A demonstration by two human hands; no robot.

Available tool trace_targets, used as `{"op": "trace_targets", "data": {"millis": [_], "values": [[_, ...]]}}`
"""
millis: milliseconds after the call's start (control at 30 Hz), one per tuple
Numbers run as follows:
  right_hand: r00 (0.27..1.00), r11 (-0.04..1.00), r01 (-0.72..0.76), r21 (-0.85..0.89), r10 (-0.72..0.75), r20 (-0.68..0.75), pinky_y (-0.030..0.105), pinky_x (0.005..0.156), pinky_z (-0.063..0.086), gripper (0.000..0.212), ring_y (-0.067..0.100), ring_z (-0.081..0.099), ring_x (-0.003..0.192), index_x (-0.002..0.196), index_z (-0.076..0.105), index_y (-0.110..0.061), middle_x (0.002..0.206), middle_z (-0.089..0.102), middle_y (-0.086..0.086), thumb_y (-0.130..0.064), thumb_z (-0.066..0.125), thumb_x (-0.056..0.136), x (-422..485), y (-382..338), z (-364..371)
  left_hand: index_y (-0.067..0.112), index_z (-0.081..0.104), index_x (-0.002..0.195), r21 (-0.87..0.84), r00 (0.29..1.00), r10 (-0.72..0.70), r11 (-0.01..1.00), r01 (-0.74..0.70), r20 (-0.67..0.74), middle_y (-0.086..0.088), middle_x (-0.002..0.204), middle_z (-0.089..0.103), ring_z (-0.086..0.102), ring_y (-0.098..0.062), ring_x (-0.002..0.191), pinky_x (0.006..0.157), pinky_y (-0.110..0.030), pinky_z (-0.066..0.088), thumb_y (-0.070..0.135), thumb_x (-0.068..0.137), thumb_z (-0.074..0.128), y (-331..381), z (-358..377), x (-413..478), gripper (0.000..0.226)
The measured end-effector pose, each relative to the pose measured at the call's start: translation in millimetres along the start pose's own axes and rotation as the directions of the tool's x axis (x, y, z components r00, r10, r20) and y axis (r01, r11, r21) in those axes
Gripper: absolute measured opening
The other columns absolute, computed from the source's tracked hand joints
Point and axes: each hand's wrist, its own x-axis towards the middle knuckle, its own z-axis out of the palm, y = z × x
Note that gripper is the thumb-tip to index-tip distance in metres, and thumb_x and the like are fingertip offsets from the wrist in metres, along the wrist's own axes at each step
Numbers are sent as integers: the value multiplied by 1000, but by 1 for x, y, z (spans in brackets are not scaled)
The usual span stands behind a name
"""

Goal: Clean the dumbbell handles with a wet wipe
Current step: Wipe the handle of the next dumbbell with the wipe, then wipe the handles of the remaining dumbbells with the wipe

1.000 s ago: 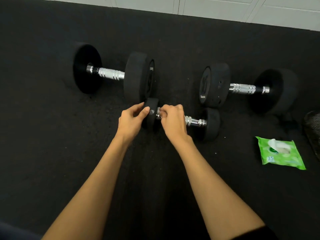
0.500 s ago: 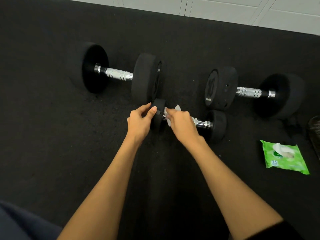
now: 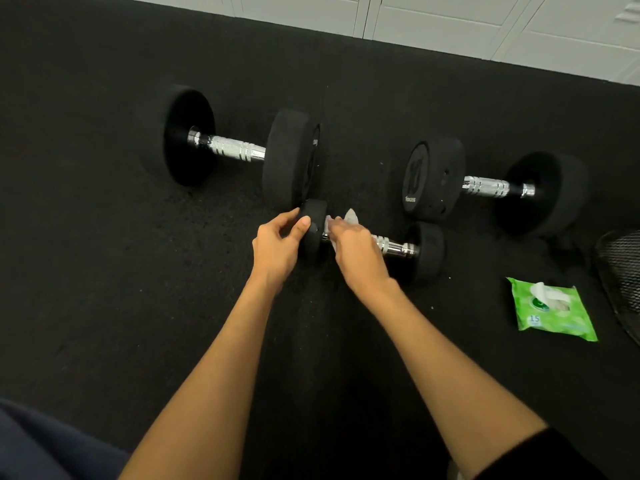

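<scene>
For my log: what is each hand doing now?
Left hand: closed on small dumbbell end weight.
Right hand: closed on wet wipe at its handle.

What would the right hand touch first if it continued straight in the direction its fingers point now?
Probably the small dumbbell's left weight head: the right hand, holding the wipe, points up-left along the handle toward it. Depth is uncertain.

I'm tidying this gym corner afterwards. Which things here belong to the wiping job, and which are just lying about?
In the job: small dumbbell, wet wipe, left hand, right hand, wipe pack, two large dumbbells.

Lying about: mesh object at the right edge.
</scene>
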Motion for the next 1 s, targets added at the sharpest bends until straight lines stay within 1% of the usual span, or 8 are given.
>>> {"op": "trace_targets", "data": {"millis": [67,233,433,567,667,833,900,1000], "values": [[996,998,67,-13,-68,-52,37,112,31,53,29,44,133,137,48,-5,139,51,15,9,55,86,-14,2,8,18,52,135,13,1000,3,1000,-3,-15,-3,133,57,48,-16,126,101,-24,37,32,92,59,2,1,-2,46],[964,985,171,-14,-171,-202,49,103,34,63,35,57,119,117,64,3,123,62,21,24,72,59,-42,13,21,18,49,137,60,999,-10,998,12,-40,-4,134,57,49,-16,127,99,-23,36,33,94,56,8,5,-10,46],[998,998,48,39,-50,41,26,116,14,57,15,22,144,142,42,-14,152,34,6,11,47,90,-53,5,4,11,45,140,217,1000,-22,976,21,6,-9,136,54,49,-21,127,101,-27,37,26,98,51,21,2,-14,45],[967,998,-30,51,16,256,35,112,28,47,25,32,140,138,49,-12,149,38,9,3,41,94,-43,0,-21,10,51,134,358,998,-68,932,61,7,-12,129,58,54,-26,120,95,-30,42,23,96,54,36,-7,-12,40],[971,981,-156,113,131,201,37,93,45,32,31,57,111,120,64,-10,117,62,15,-5,46,95,-29,-9,-47,12,63,119,424,997,-80,903,74,-4,-13,120,63,58,-28,111,93,-33,46,23,92,56,59,-23,-3,30],[937,758,-244,605,345,-53,11,67,48,19,14,66,95,105,72,-14,99,72,4,-14,61,91,17,-55,-109,13,63,110,334,982,-74,942,11,176,-5,95,59,57,-22,91,75,-32,47,33,94,54,130,-58,14,28],[909,639,-242,730,412,-59,14,56,48,12,11,66,86,94,71,-21,93,71,0,-14,64,87,39,-76,-133,16,57,113,280,962,-98,960,23,256,-2,95,56,56,-19,89,76,-35,49,37,95,51,157,-71,15,29],[915,586,-177,791,395,-87,29,66,53,15,16,64,89,79,64,-27,94,67,-2,-13,66,83,72,-117,-168,19,52,122,177,947,-77,984,22,312,-2,103,57,56,-20,97,85,-40,50,39,97,48,192,-104,13,32]]}}
